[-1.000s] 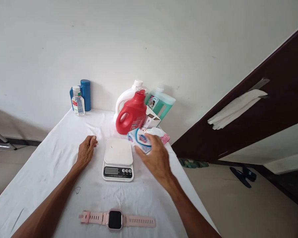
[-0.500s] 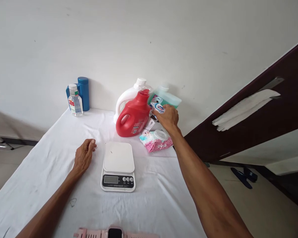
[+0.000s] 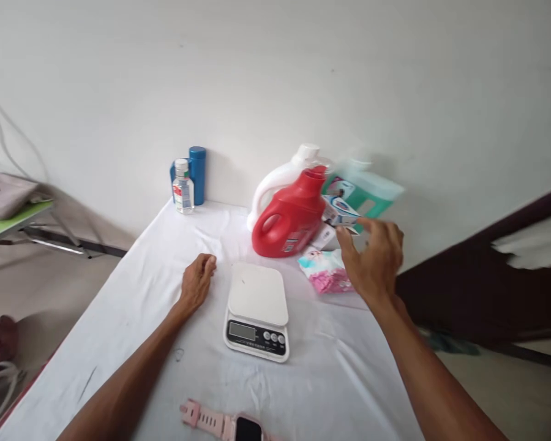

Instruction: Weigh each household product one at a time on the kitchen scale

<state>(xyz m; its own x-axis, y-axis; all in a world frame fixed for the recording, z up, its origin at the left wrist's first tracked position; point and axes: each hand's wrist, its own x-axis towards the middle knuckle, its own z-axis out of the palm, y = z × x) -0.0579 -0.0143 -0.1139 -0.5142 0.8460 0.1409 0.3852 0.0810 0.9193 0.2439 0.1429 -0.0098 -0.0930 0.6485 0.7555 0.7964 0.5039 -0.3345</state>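
Observation:
My right hand (image 3: 374, 254) is raised above the pink and white wipes packet (image 3: 328, 269), its thumb and forefinger apart with nothing between them. Just beyond the fingertips, a small white and blue box (image 3: 340, 209) sits beside the red detergent jug (image 3: 288, 217). On the white cloth, my left hand (image 3: 198, 280) rests with its fingers curled in, left of the kitchen scale (image 3: 258, 294). No item shows in that hand. The scale's pan carries nothing but a small dark mark, and its display is blank.
Behind the red jug stand a white jug (image 3: 275, 177) and a green liquid container (image 3: 371, 190). A clear bottle (image 3: 183, 190) and a blue flask (image 3: 197, 174) are at the back left. A pink smartwatch (image 3: 248, 425) lies at the near edge. Left is a green side table (image 3: 16, 223).
The view has swung left, so the table's things sit further right. My right hand has drawn back from the white and blue box and opened. My left hand stays on the cloth.

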